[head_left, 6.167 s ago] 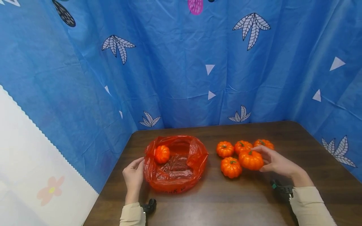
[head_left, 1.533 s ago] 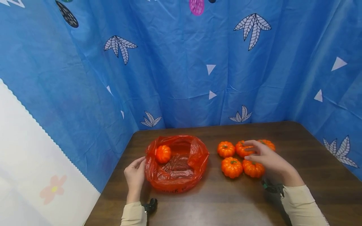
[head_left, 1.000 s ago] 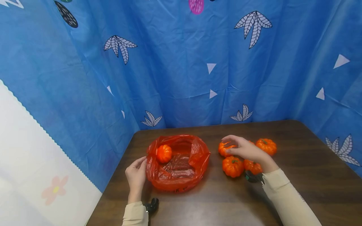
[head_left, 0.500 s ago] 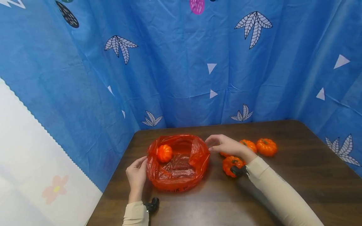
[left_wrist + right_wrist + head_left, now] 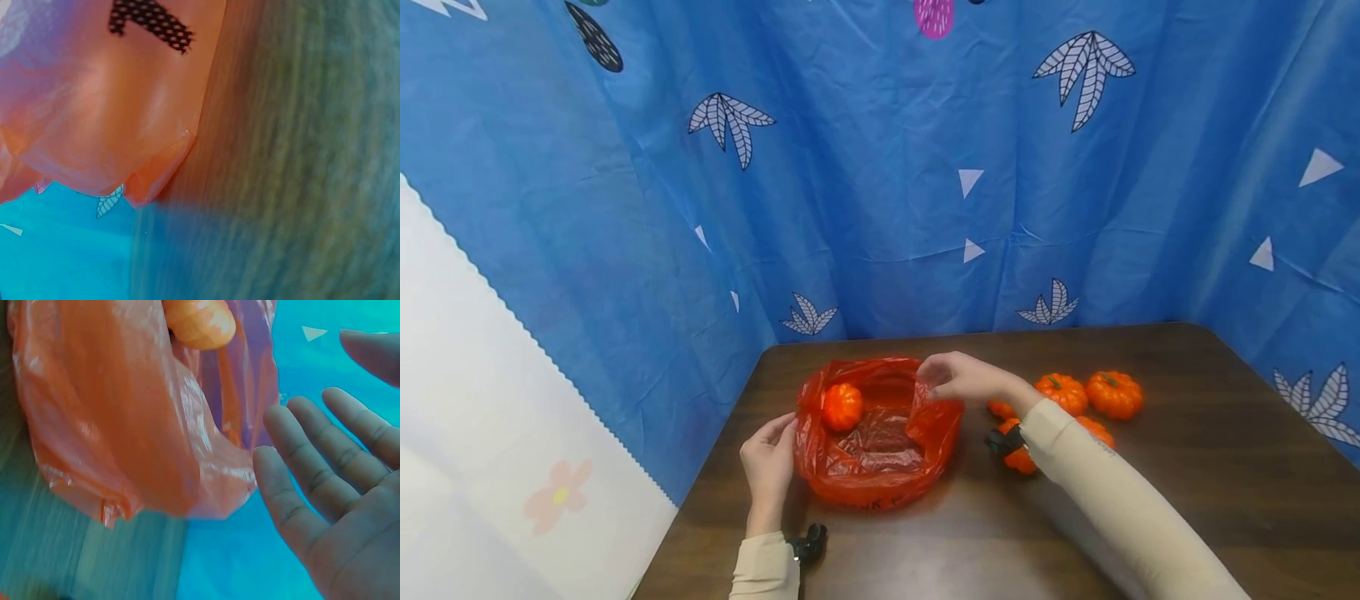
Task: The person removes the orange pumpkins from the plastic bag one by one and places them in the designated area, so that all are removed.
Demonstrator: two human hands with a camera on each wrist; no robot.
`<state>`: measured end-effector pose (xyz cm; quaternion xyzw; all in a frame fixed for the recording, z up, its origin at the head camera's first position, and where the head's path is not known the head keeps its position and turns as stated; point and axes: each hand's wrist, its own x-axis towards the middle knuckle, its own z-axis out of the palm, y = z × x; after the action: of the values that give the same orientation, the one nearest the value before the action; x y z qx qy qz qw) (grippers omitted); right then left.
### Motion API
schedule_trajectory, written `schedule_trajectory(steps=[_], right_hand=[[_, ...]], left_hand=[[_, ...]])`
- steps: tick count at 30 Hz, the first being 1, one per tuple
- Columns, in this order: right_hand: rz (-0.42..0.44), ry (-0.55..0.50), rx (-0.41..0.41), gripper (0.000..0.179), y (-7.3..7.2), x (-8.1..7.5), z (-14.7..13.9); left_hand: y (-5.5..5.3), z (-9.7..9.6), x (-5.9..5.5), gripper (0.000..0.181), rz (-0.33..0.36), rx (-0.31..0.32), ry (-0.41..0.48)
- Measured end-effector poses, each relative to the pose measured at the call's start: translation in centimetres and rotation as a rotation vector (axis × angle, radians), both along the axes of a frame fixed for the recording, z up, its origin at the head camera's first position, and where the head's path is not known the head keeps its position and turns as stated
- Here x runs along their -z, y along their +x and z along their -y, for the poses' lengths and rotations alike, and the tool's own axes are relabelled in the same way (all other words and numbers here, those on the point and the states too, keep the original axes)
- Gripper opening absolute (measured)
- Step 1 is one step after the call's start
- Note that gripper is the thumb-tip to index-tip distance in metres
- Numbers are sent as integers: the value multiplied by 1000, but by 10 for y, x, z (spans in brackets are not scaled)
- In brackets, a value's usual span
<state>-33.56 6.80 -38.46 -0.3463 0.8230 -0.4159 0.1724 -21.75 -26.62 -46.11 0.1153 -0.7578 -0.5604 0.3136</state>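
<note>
A red plastic bag [image 5: 880, 487] stands with its mouth spread wide, and one small orange pumpkin [image 5: 843, 407] sits inside it. At the left rim, my left hand [image 5: 767, 467] pinches the plastic between thumb and fingers. My right hand [image 5: 962, 379] is over the bag's right rim, fingers extended and nothing held. The right wrist view shows those fingers [image 5: 315, 469] spread beside the bag [image 5: 119, 425], with the pumpkin [image 5: 201, 324] visible in its mouth. Only the bag's printed side [image 5: 94, 112] shows in the left wrist view; the left fingers are hidden there.
Several more pumpkins lie on the brown table [image 5: 917, 550] to the right, including a far-right one [image 5: 1114, 395] and one beside it [image 5: 1062, 393]. My right forearm partly covers others, such as the near one [image 5: 1021, 461]. A blue patterned curtain [image 5: 880, 208] hangs behind.
The pumpkin my right hand held earlier was set down among the others. That hand has since moved left, without a pumpkin, to the bag's right rim. My left hand keeps its place.
</note>
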Motion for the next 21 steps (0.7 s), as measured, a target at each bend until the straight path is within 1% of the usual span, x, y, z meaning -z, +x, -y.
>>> schedule_trajectory(steps=[7, 15, 21], right_hand=[[61, -22, 8, 38, -3, 5, 25], [18, -1, -3, 40, -4, 11, 46], [-9, -4, -22, 43, -3, 11, 62]], left_hand=[[-2, 0, 2, 16, -10, -17, -8], [-2, 0, 2, 15, 5, -20, 13], [-1, 0, 0, 16, -13, -1, 22]])
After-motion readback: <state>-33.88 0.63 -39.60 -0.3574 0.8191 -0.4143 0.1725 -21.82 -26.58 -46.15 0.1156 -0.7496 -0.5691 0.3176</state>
